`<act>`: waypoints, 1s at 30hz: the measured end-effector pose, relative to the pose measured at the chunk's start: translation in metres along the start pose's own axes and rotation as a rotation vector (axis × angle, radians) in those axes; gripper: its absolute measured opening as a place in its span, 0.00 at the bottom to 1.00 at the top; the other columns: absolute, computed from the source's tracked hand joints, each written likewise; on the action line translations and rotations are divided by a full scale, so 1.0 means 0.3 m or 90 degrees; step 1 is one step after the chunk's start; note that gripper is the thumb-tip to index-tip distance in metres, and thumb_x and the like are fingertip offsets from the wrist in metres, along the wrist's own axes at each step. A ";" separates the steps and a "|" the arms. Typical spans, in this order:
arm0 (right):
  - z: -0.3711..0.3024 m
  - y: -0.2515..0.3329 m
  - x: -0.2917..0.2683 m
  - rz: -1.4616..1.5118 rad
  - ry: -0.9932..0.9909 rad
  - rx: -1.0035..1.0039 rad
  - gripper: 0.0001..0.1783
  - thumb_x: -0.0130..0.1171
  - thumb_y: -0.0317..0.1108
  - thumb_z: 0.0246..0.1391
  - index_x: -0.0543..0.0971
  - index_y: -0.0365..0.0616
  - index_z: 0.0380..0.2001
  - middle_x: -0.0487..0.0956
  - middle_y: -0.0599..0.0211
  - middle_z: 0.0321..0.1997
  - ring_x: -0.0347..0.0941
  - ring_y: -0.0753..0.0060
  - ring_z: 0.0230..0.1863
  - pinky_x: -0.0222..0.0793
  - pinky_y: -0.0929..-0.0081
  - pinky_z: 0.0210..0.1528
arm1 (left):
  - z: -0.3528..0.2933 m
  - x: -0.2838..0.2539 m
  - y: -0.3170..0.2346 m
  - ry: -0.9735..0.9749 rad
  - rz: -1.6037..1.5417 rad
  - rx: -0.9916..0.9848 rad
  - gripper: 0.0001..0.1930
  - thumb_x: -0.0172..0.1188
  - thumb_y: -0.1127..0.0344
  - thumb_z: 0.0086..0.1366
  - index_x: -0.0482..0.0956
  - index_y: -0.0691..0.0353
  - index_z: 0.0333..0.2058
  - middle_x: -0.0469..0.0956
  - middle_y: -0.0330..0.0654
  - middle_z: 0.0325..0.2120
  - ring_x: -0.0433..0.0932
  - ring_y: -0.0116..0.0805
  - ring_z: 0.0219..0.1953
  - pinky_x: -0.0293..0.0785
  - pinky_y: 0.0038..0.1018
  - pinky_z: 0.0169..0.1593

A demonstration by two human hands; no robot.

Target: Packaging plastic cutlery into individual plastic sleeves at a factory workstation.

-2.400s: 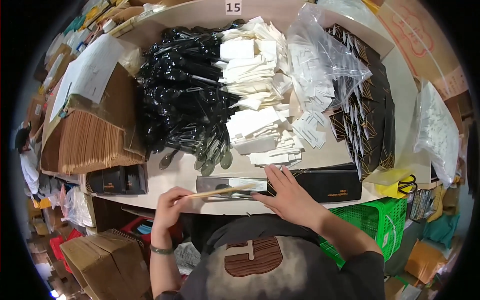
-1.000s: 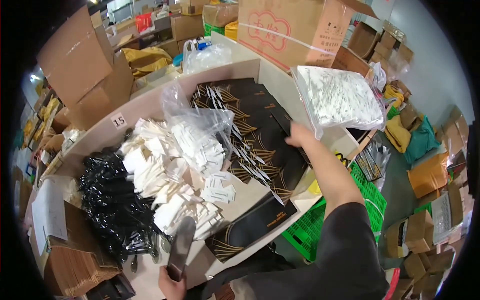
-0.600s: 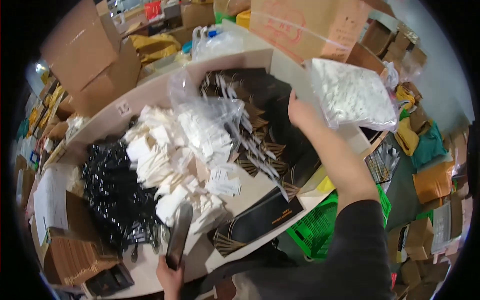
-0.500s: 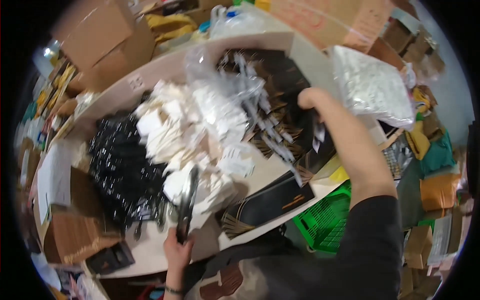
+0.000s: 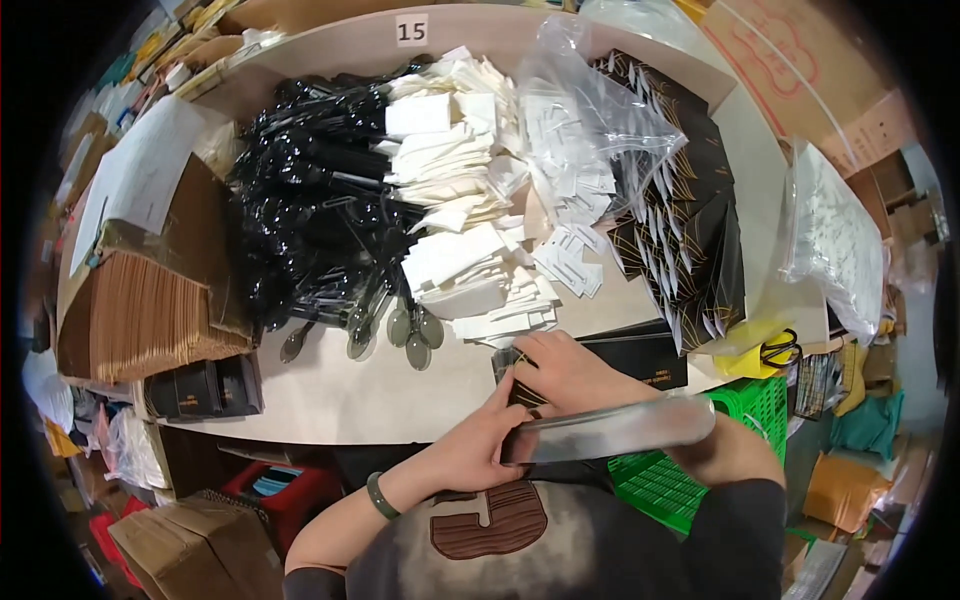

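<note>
At the desk's near edge, the left hand is clenching its grip on one end of a long grey sleeve; the right hand is pressing a black gold-patterned packet, grip unclear. Beyond are lying black spoons, white paper packets, a clear bag, and a small white number sign.

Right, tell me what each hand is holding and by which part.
The left hand grips a long, glossy grey flat sleeve by its left end. The right hand rests on a black, gold-patterned flat box at its left end.
</note>
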State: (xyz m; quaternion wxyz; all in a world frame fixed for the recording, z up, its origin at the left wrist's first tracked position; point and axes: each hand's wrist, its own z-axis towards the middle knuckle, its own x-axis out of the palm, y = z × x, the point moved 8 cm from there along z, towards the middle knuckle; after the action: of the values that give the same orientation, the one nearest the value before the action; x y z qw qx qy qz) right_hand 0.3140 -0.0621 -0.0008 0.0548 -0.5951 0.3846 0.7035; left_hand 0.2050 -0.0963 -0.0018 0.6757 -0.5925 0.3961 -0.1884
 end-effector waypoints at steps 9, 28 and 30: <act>-0.006 -0.043 0.064 0.016 0.045 0.499 0.20 0.58 0.48 0.61 0.76 0.42 0.25 0.81 0.52 0.26 0.79 0.46 0.32 0.74 0.54 0.34 | -0.326 -0.243 0.216 -0.415 0.322 -0.244 0.24 0.66 0.75 0.44 0.75 0.63 0.44 0.77 0.52 0.35 0.77 0.56 0.39 0.75 0.38 0.42; -0.085 -0.636 -0.206 -0.330 -0.199 0.551 0.07 0.59 0.34 0.54 0.78 0.42 0.28 0.80 0.55 0.37 0.77 0.49 0.43 0.71 0.53 0.43 | -0.020 -0.391 0.079 -0.553 0.477 -0.055 0.40 0.74 0.56 0.49 0.69 0.64 0.59 0.70 0.54 0.55 0.69 0.56 0.57 0.65 0.45 0.60; -0.072 -0.603 -0.200 -0.314 -0.236 0.487 0.06 0.59 0.33 0.54 0.78 0.43 0.29 0.80 0.54 0.37 0.76 0.49 0.44 0.72 0.54 0.44 | 0.007 -0.433 0.170 -0.528 0.574 -0.152 0.39 0.72 0.60 0.51 0.66 0.66 0.60 0.71 0.54 0.55 0.69 0.55 0.58 0.65 0.45 0.61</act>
State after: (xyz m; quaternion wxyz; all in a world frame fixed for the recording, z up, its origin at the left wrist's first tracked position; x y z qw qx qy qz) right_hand 0.4449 0.0739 -0.0340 0.5019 -0.4704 0.4471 0.5718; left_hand 0.1157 0.0106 -0.0097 0.7154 -0.4625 0.3301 0.4066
